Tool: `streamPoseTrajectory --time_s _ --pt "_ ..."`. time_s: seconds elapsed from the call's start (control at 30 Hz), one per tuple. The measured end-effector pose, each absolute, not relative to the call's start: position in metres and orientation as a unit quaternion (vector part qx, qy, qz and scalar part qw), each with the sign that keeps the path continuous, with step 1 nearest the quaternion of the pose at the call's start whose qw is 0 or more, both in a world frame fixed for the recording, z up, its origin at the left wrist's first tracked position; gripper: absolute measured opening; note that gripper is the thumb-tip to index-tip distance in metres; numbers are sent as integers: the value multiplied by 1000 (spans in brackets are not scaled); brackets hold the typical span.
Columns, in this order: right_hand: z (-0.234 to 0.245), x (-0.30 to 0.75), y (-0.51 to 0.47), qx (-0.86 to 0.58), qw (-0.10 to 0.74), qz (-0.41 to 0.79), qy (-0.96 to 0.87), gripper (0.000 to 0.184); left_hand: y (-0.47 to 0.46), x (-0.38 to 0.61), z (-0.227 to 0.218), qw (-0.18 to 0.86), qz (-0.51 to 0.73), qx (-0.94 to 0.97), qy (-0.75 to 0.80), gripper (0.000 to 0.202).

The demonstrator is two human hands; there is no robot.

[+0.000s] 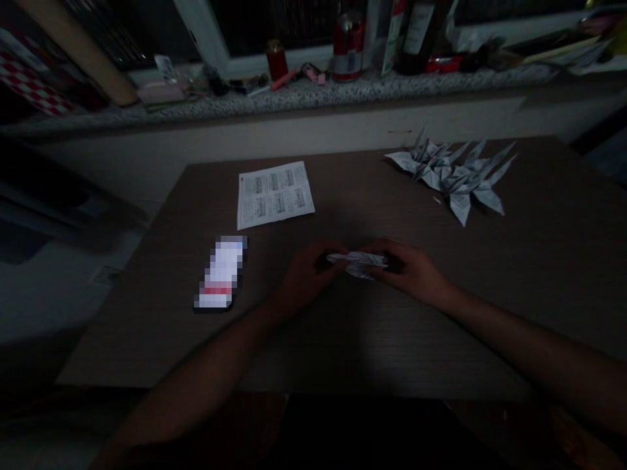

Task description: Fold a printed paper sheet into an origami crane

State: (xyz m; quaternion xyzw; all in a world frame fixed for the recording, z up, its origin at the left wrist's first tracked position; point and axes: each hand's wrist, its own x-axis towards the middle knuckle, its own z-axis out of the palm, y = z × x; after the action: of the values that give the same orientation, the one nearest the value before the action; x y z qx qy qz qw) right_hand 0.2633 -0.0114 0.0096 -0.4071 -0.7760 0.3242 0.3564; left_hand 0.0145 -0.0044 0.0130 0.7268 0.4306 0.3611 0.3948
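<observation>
A small folded piece of printed paper [357, 262] lies low over the brown table [343, 339], near its middle. My left hand [306, 277] pinches its left end with curled fingers. My right hand [409, 271] grips its right end, fingers closed over the fold. Both forearms reach in from the bottom of the view. The scene is dim, so the fold's exact shape is hard to make out.
A flat printed sheet [274, 194] lies at the back left of the table. A pile of several folded paper cranes [455, 173] sits at the back right. A phone [221, 272] with a lit, blurred screen lies to the left. A stone ledge [313, 94] behind holds cans and bottles.
</observation>
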Motion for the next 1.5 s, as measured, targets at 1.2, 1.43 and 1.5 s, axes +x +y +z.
streamPoseTrajectory --time_s 1.2,1.43,1.5 --pt "5 263 -12 -449 395 300 -743 17 -4 15 12 335 347 776 407 8" --pt "6 260 -11 -481 396 329 -710 16 -5 17 11 345 341 765 424 9" --pt "8 259 -12 -478 384 338 -714 16 -5 17 11 348 338 760 432 10"
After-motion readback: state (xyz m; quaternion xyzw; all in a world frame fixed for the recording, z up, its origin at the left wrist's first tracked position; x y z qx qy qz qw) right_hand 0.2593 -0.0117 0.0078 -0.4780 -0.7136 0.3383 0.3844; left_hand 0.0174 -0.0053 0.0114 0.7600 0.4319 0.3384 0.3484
